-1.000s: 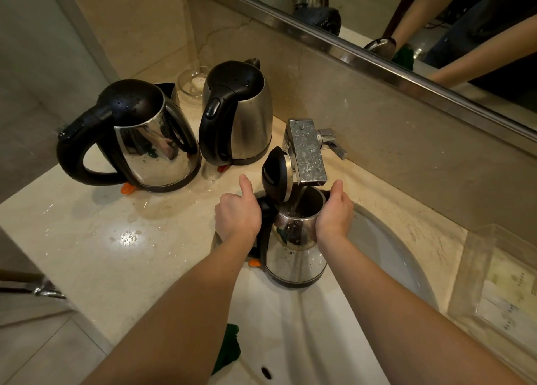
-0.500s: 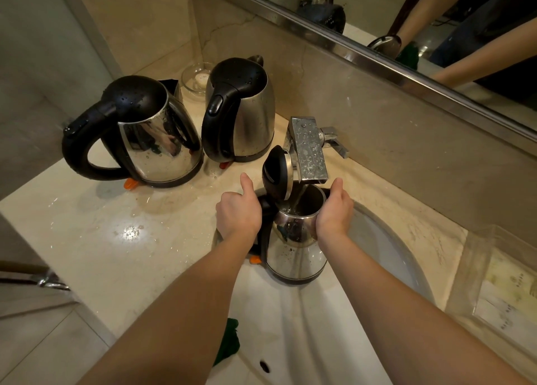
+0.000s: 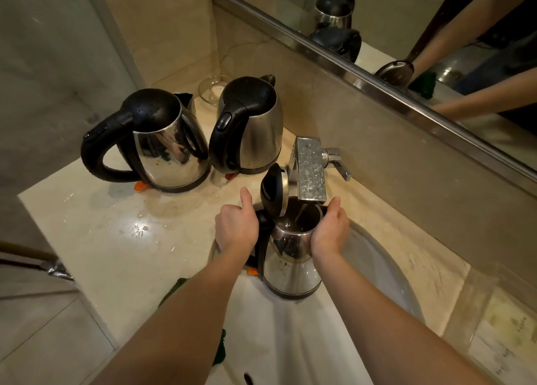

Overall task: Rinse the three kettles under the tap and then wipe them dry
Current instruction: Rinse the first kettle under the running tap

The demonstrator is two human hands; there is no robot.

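Forearms come first, both bare, stretched out over the white sink (image 3: 380,271). By my left elbow, at about 7 o'clock, a dark green cloth (image 3: 220,348) hangs over the sink's near edge. Straight ahead at 12 o'clock I hold the open kettle (image 3: 293,271) upright above the basin. My left hand (image 3: 236,229) grips its black handle, fingers curled round it and thumb sticking up. My right hand (image 3: 329,235) wraps the steel body just under the rim, fingers curled round the far side and thumb raised along the edge. The kettle's black lid (image 3: 272,191) stands flipped up on the handle side. The square chrome tap (image 3: 310,171), beaded with drops, sits right above the mouth, and a thin stream of water runs from it into the kettle.

At 4 o'clock a clear tray (image 3: 507,331) rests on the pale stone bench (image 3: 96,239). Farther out on the bench, which is wet in patches, stand the other two kettles, lids down and speckled with water: the left kettle (image 3: 170,155) at 10 o'clock with its handle pointing left, and the right kettle (image 3: 257,136) at 11 o'clock, just beside it. Behind them a small glass dish (image 3: 209,91) sits in the corner. The mirror (image 3: 406,15) runs along the wall from 12 to 3 o'clock.
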